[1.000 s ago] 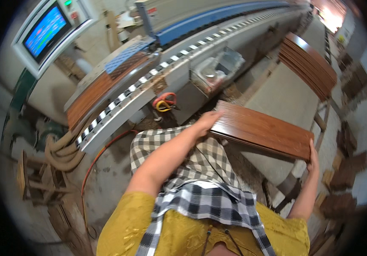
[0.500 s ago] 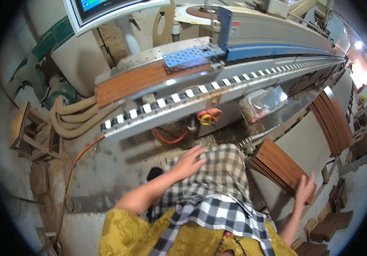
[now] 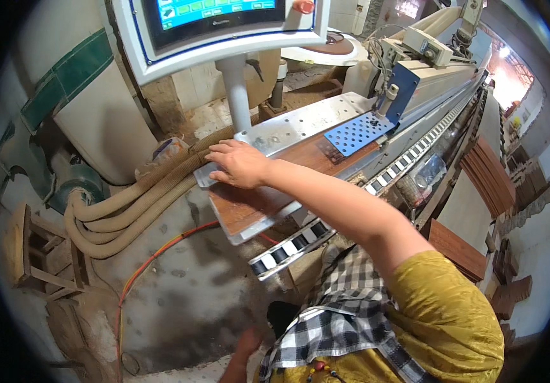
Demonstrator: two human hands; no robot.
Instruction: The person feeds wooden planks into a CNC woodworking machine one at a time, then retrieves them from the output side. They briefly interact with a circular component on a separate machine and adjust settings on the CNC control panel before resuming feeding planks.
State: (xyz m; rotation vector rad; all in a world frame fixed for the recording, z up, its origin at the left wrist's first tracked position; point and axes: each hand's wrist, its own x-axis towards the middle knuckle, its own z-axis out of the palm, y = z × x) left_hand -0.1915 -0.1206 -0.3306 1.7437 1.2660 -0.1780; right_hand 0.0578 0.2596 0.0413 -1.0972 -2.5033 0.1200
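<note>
My right arm reaches across to the left over the machine's infeed end. My right hand rests palm down at the outer end of a reddish-brown wooden board, its fingers stretched out over the board's corner and the metal guide. The board lies flat on the infeed table, its far part under a blue perforated plate. Low in the picture, beside my checked apron, hangs my left hand. It is blurred, away from the board, and its fingers cannot be made out.
A control screen on a white frame stands above the infeed. Black-and-white conveyor pads run along the machine's near side. Brown boards are stacked at the right. Ribbed hoses, an orange cable and a wooden stool are at the left.
The view has swung left. My right hand has left the board stack at the right and come over to the board on the machine. My left hand has dropped from my lap to my side.
</note>
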